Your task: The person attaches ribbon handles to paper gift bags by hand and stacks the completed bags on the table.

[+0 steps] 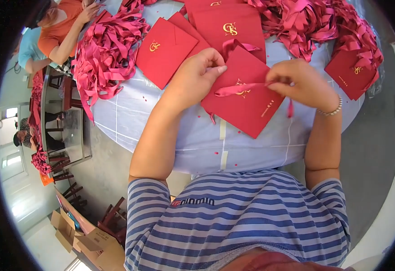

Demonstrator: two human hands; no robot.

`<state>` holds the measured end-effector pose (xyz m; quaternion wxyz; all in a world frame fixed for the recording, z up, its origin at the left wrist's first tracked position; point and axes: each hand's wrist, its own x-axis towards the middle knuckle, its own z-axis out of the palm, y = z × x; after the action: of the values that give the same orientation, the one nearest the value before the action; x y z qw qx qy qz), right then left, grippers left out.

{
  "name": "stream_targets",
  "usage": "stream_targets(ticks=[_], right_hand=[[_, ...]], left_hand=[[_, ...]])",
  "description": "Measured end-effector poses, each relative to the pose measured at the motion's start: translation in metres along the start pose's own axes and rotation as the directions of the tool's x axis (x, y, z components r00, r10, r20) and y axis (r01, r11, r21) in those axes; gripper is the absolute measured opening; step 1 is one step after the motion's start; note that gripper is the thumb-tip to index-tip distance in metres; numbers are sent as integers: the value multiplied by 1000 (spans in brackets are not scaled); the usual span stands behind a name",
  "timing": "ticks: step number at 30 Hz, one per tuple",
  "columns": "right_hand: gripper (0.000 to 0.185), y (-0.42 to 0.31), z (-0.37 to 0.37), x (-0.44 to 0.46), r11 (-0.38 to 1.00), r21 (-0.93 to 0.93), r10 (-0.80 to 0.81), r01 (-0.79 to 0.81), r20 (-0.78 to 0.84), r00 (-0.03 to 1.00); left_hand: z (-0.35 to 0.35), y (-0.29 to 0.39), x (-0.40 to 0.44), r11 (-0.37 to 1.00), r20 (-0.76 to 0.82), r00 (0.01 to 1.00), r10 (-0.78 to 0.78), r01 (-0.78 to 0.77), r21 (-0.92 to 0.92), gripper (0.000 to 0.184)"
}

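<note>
A flat red gift bag (247, 113) with gold print lies tilted on the table in front of me. My left hand (197, 77) is closed at its upper left edge, thumb and index finger pinched together there. A pink-red ribbon (233, 90) crosses the face of the bag. My right hand (299, 83) pinches this ribbon near the bag's right side, and a short ribbon end hangs below the fingers. Another ribbon loop (235, 46) shows at the bag's top corner. Behind it lie more red bags (229, 27), some overlapping.
Heaps of ribbon lie at the left (107, 54) and the right (301, 22) of the cloth-covered table (197, 144). Small red bits dot the cloth. A person in orange (62, 31) works at the far left. Cardboard boxes (91, 244) and stools stand on the floor.
</note>
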<state>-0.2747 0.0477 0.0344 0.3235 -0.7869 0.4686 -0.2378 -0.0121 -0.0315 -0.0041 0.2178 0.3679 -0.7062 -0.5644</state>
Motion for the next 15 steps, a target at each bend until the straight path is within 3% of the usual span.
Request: stream_targets(ticks=[2, 3, 5, 7, 9, 11, 13, 15], right_hand=[[5, 6, -15, -10, 953, 252, 193, -170, -69, 979], [5, 10, -26, -13, 932, 316, 209, -178, -65, 976], [5, 17, -34, -20, 912, 400, 175, -86, -190, 966], [8, 22, -40, -23, 927, 372, 141, -45, -233, 962], [10, 35, -41, -25, 866, 499, 187, 26, -371, 909], [14, 44, -41, -23, 831, 553, 179, 61, -370, 912], [19, 38, -33, -13, 587, 794, 302, 156, -393, 868], [23, 45, -25, -7, 515, 836, 328, 189, -395, 858]], left_hand=[[-4, -1, 1, 997, -25, 999, 34, -35, -67, 2], [-7, 0, 1, 996, -43, 999, 27, -30, -82, 3], [-8, 4, 0, 995, -64, 998, 24, -30, -96, 4], [-7, 6, -1, 991, -42, 998, -43, 38, -128, 7], [-7, 5, 0, 992, -33, 998, -59, 55, -111, 9], [-6, 3, 0, 993, -19, 997, -78, 76, -94, 11], [-3, 0, 2, 986, -16, 998, -62, 59, -154, 14], [-2, 6, 1, 984, -1, 997, -81, 80, -162, 15]])
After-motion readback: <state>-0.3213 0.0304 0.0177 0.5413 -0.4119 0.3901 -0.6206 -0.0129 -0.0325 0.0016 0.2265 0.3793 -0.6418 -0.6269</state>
